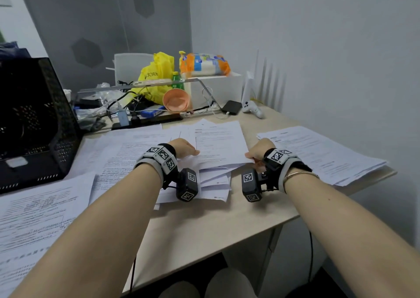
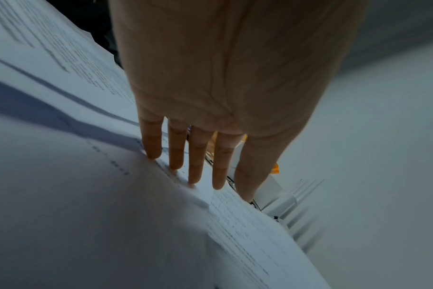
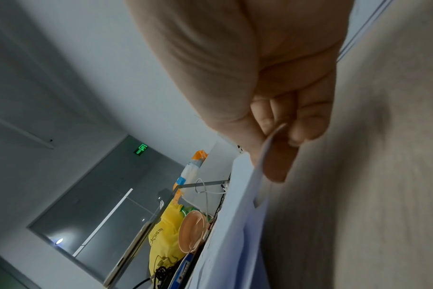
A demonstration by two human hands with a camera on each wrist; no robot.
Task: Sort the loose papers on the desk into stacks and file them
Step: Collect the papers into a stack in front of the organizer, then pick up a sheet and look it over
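Observation:
Printed white sheets cover the desk (image 1: 204, 220). One sheet (image 1: 219, 143) lies on top of a loose pile (image 1: 213, 184) in the middle. My left hand (image 1: 185, 149) rests flat on the papers at that sheet's left edge, its straight fingers (image 2: 195, 164) pressing down. My right hand (image 1: 256, 151) pinches the sheet's near right corner (image 3: 267, 148) between thumb and curled fingers. A squared stack of papers (image 1: 322, 152) lies at the right end of the desk. More loose sheets (image 1: 41, 209) spread over the left side.
A black mesh file tray (image 1: 34, 125) stands at the left. Behind the papers are cables, a yellow bag (image 1: 156, 75), an orange bowl (image 1: 176, 100), a white router (image 1: 250, 88) and a black box (image 1: 231, 107). The wall (image 1: 318, 47) is close on the right.

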